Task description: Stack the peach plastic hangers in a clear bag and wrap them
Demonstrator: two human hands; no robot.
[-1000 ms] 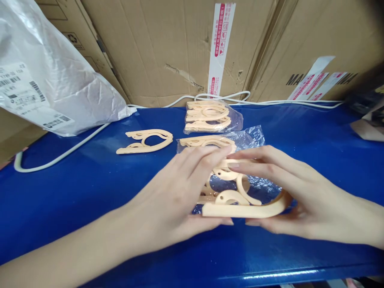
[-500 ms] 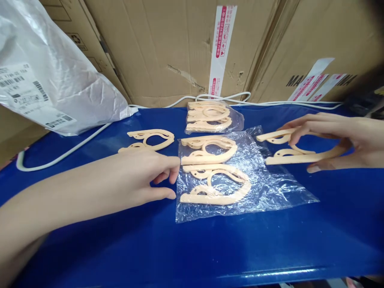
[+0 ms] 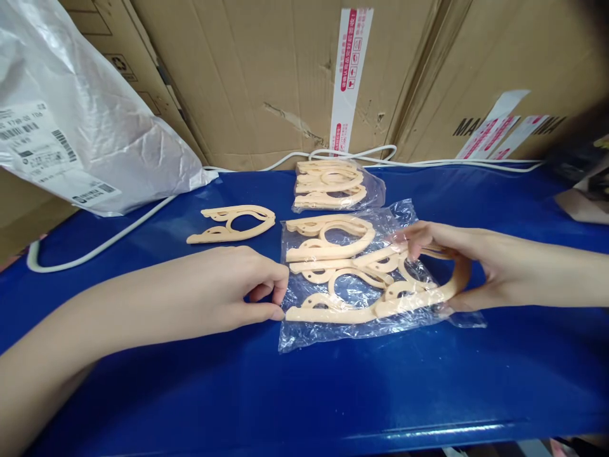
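Observation:
A clear plastic bag [image 3: 413, 212] lies flat with two beige folded hangers inside, an upper folded hanger [image 3: 328, 255] and a lower folded hanger [image 3: 328, 315]. My right hand [image 3: 457, 266] grips another folded hanger [image 3: 404, 303] by its rounded end, thumb below and fingers above. The straight ends of this hanger overlap the lower hanger's rounded end; whether it is inside the bag I cannot tell. At the bag's left edge, my left hand [image 3: 259, 289] pinches the film with thumb and curled fingers. Behind my left hand lies a loose folded hanger [image 3: 247, 236].
Behind the bag sits a smaller clear packet of folded hangers [image 3: 333, 184] on the blue tabletop [image 3: 304, 393]. A white cable [image 3: 95, 257] runs along the back and left. Cardboard boxes [image 3: 266, 76] stand behind, with a silvery mailing bag [image 3: 109, 120] at the left.
My right hand has carried its hanger left and toward me, over the bag. My left thumb and fingers have closed together at the bag's left edge.

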